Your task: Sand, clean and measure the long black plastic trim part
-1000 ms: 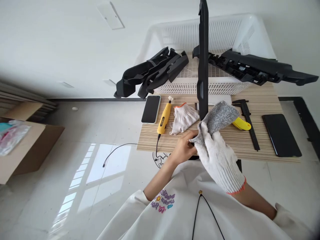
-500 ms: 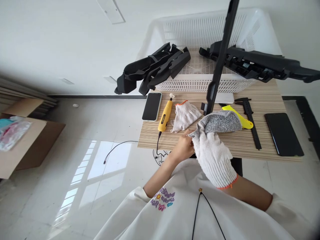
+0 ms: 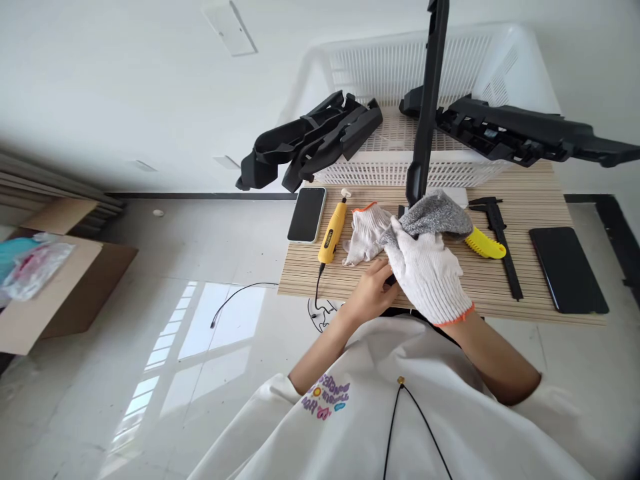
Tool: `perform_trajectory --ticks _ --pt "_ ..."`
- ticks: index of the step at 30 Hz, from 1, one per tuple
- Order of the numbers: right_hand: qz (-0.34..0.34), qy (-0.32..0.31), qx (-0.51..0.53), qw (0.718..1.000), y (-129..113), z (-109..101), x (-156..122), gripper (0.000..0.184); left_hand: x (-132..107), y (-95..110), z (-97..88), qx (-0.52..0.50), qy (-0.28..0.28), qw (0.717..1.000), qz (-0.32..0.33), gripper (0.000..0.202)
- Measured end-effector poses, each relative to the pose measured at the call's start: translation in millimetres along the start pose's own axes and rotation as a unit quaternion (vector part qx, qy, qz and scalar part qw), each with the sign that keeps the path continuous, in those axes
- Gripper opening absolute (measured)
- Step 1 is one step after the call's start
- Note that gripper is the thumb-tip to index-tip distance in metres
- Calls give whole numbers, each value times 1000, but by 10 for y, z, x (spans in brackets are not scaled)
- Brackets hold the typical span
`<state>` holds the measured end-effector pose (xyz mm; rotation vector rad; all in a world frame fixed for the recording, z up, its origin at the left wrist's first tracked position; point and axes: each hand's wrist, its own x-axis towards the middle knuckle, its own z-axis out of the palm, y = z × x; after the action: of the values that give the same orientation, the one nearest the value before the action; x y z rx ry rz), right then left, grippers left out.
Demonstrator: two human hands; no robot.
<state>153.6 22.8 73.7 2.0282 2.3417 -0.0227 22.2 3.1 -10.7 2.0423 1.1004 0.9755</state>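
Observation:
My right hand (image 3: pixel 425 273) wears a white knit glove with an orange cuff. Its fingertips are tucked into a grey glove (image 3: pixel 435 213) that drapes over them above the table. My bare left hand (image 3: pixel 371 293) sits just left of it, fingers curled in a pinch against the gloved hand's edge; what they grip is hidden. A long black plastic part (image 3: pixel 429 100) stands nearly upright behind the grey glove. A second white glove (image 3: pixel 364 230) lies loose on the slatted table (image 3: pixel 500 293).
On the table lie a yellow rotary tool (image 3: pixel 332 233) with its cord, a phone (image 3: pixel 306 213), a yellow scraper (image 3: pixel 484 245), a black caliper (image 3: pixel 505 247) and a dark tablet (image 3: pixel 567 269). A white basket (image 3: pixel 400 170) holds black plastic parts (image 3: pixel 310 143). A cardboard box (image 3: pixel 45 293) stands at the left.
My right hand moved up and forward over the table, carrying the grey glove with it. The upright black part swung from tilted right back to nearly vertical. My left hand now sits lower on the gloved hand.

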Motion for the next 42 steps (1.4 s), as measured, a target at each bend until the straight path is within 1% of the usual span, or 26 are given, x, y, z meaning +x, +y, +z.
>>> perform_trajectory --ticks 4,7,9,10,12,14,15,17,19,24,27,30,32,34,38,42 --pt "4 10 4 1000 -26 -61 156 57 7 -13 -10 -12 -2 1000 -17 11" --pt "13 -14 31 999 -63 -150 240 57 11 -17 -22 -23 3 999 -33 13" --pt "5 -22 49 999 -81 -195 306 58 10 -16 -27 -36 15 999 -37 18" --pt "1 -11 57 998 -83 -208 351 59 6 -13 -27 -45 19 998 -38 20" --pt "1 40 73 997 -71 -213 464 62 -6 -3 -20 -61 16 997 -46 25" --pt "14 93 90 991 -44 -210 594 63 -21 13 -10 -65 0 996 -56 29" --pt "21 109 99 989 -30 -214 657 62 -26 21 -6 -63 -6 996 -59 30" --pt "32 116 117 986 -13 -238 759 58 -31 37 -5 -56 -7 997 -57 30" --pt "42 110 131 984 -13 -281 822 54 -30 48 -11 -56 -1 997 -52 29" --pt "59 92 180 978 -46 -356 868 47 -42 52 -22 -58 12 997 -50 25" --pt "50 89 200 974 -65 -339 868 45 -45 56 -15 -27 26 997 -64 21" --pt "47 94 207 973 -82 -303 862 43 -24 64 -1 -23 39 996 -72 20" --pt "44 101 219 970 -85 -281 860 44 -9 64 16 -27 44 996 -76 26" --pt "32 109 238 965 -74 -263 863 45 -1 56 38 -27 53 994 -88 37" --pt "0 123 269 955 -34 -243 870 43 -2 32 85 -27 72 988 -136 56" --pt "-7 120 282 952 -19 -241 856 40 9 34 101 4 88 984 -158 57"
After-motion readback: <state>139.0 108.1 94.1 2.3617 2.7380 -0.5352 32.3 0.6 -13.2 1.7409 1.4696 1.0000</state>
